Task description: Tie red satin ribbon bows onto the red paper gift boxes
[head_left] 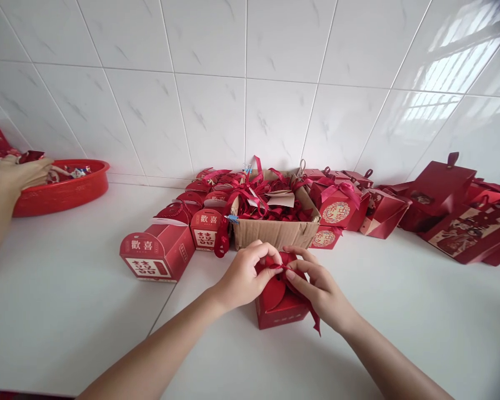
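Observation:
A red gift box (pixel 282 312) with rounded top flaps stands on the white table in front of me. Over its top, my left hand (pixel 248 275) pinches a red ribbon (pixel 315 319) between thumb and index finger. My right hand (pixel 323 291) closes on the same ribbon from the other side, its thumb and fingertips close to those of the left. One ribbon tail hangs down the box's right side. Whether the ribbon is knotted is hidden by the fingers.
Behind the box is a cardboard carton (pixel 275 233) full of red ribbons. Red boxes (pixel 156 250) stand left of it, with more red boxes (pixel 335 208) and bags (pixel 441 183) to the right. At far left, another person's hand (pixel 19 175) is over a red basin (pixel 66 194) holding wrapped sweets.

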Motion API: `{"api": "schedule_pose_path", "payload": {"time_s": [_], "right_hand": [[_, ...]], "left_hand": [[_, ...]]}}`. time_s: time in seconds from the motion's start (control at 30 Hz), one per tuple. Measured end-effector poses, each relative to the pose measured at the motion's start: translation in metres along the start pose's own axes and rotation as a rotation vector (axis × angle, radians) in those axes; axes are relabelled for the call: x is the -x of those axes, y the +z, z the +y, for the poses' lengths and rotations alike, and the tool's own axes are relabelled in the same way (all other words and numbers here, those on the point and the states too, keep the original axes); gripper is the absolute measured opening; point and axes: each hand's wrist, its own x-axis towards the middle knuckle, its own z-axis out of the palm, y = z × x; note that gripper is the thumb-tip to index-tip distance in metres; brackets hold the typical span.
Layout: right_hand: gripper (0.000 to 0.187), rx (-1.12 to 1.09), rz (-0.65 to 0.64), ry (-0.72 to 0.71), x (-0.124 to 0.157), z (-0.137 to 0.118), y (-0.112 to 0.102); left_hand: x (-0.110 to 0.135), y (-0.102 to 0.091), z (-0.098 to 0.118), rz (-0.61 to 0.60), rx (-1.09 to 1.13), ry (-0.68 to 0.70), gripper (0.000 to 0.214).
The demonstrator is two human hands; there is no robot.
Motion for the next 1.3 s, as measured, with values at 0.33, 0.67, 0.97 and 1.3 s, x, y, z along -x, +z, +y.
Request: {"api": "schedule_pose_path", "payload": {"time_s": [0.33, 0.67, 0.97, 1.3], "right_hand": [[0.02, -0.439, 0.022, 0.117, -0.003, 0.007, 0.013], [0.023, -0.315, 0.022, 0.028, 0.0, 0.004, 0.007], [0.032, 0.027, -0.055, 0.004, 0.001, -0.012, -0.016], [0.031, 0.475, -0.234, 0.032, 0.011, -0.041, -0.044]], "left_hand": [[-0.004, 0.005, -0.001, 0.102, 0.112, 0.021, 0.017], [0.002, -0.017, 0.014, -0.072, -0.123, 0.071, 0.011], [-0.002, -0.022, 0.01, -0.121, -0.046, -0.036, 0.008], [0.001, -0.025, 0.013, -0.244, -0.048, 0.07, 0.012]]}}
